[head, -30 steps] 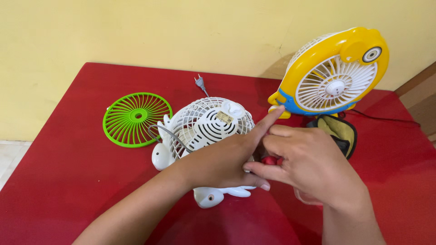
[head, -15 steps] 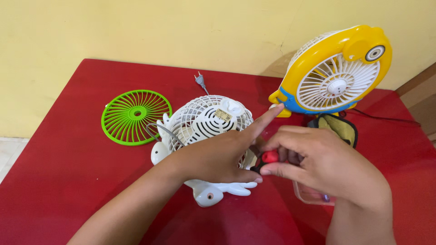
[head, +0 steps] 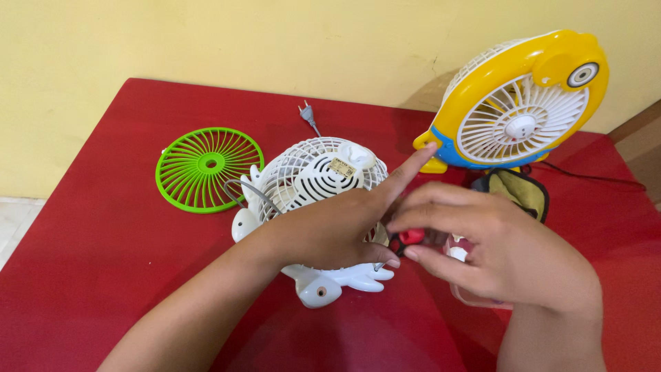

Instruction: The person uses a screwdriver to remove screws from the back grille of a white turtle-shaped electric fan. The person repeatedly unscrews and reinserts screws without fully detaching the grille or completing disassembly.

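Note:
A white small fan (head: pixel 313 176) lies face down on the red table (head: pixel 110 227), its rear grille and grey cord up. My left hand (head: pixel 337 227) rests on the fan's right side and steadies it, index finger stretched out. My right hand (head: pixel 496 241) pinches the red handle of a small screwdriver (head: pixel 410 238) at the fan's right edge. The screwdriver's tip is hidden between the hands.
A green round fan grille (head: pixel 208 169) lies flat at the left. A yellow and blue fan (head: pixel 523 103) stands upright at the back right, a dark pouch (head: pixel 520 189) below it. A clear plastic container (head: pixel 458 251) sits under my right hand. A plug (head: pixel 308 112) lies near the wall.
My right hand has turned at the screwdriver, its red handle first hidden, then showing between the fingers. The left hand has stayed on the white fan. The view shifted slightly.

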